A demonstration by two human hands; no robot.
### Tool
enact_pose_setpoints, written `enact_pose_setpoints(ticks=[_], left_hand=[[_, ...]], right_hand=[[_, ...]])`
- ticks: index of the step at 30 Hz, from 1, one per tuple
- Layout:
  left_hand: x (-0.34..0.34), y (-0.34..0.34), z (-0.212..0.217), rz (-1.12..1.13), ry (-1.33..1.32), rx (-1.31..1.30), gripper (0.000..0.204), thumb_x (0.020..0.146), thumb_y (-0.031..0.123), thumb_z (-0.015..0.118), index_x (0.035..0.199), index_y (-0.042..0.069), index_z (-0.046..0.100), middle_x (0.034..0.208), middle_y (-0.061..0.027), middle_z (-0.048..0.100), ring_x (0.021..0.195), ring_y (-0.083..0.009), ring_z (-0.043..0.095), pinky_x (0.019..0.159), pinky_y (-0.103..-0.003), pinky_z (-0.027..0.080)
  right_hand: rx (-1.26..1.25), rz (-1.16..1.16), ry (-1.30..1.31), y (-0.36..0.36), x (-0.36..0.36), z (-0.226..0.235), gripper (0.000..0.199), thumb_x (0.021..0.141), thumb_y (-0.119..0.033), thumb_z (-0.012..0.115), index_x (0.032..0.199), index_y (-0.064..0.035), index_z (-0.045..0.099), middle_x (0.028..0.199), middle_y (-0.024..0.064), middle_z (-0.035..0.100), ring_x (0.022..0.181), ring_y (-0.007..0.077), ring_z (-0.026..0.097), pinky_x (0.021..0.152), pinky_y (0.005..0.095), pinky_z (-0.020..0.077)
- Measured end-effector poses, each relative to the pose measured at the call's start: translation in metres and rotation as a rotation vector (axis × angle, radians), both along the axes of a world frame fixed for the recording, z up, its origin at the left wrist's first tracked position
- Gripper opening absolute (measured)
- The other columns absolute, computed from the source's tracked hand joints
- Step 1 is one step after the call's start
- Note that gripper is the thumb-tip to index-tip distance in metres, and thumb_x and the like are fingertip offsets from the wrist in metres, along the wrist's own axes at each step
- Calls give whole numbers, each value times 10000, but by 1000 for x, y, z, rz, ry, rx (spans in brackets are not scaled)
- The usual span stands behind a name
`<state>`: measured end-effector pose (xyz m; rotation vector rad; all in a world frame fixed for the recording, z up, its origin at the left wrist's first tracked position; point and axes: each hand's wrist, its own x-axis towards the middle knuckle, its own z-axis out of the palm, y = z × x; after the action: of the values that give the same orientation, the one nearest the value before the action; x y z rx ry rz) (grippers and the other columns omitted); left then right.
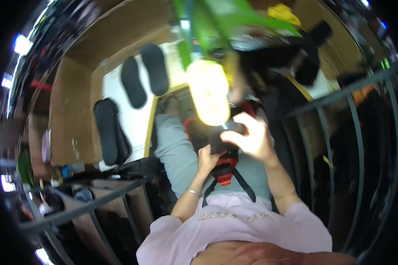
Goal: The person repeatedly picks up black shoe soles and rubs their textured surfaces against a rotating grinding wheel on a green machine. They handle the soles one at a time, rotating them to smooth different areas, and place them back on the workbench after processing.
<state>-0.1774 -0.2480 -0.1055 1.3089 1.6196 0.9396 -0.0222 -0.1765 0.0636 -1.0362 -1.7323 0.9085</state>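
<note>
My left hand (208, 160) is closed on the lower edge of a dark, blurred piece (219, 140) above my lap. My right hand (254, 138) grips the same piece from the right, thumb and fingers bent around it. What kind of thing it is does not show clearly. Just beyond it is a sole-shaped yellow piece (208, 93), glaring bright and washed out. Whether it touches the dark piece I cannot tell. Two black shoe soles (134, 83) lie apart on a white board (115, 90) to the left, and a stack of black soles (112, 132) lies nearer.
Tall cardboard walls (73, 106) enclose the work spot at left and back. Blurred green sheeting (234, 22) hangs at the top, near a yellow bundle (284, 15). Dark items (307, 62) crowd the back right. Grey metal rails (353, 90) flank me on both sides.
</note>
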Motion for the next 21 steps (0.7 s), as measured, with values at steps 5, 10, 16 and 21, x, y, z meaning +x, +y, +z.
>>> enact_pose_setpoints(ticks=[5,10,16,21], left_hand=[[-132,-22,84,486,646,660,151,796,-43,663,936,5,691,926,-143,694,856,-303,669,804,-370,522],[-241,-36,127,844,1108,384,634,747,171,777,1313,51,517,1389,-229,429,1295,-425,367,1076,-508,292],[-268,-28,116,760,815,124,523,702,211,786,1162,13,636,1374,-260,450,1260,-405,454,1040,-435,383],[-248,-52,156,753,851,757,336,568,58,834,851,25,657,956,-154,689,858,-310,652,797,-379,516]], right_hand=[[411,311,256,-15,-47,26,253,657,84,705,888,-3,649,874,171,696,798,297,694,722,364,566],[837,330,91,72,-158,-17,336,675,22,633,1006,-32,614,1089,135,656,984,319,646,804,410,537],[525,416,-407,135,-252,-72,325,784,-204,704,1074,-80,626,1217,111,613,1236,310,504,977,441,380],[443,426,-209,75,-189,-105,556,773,-261,761,1239,-32,563,1347,164,521,1267,340,471,1014,421,388]])
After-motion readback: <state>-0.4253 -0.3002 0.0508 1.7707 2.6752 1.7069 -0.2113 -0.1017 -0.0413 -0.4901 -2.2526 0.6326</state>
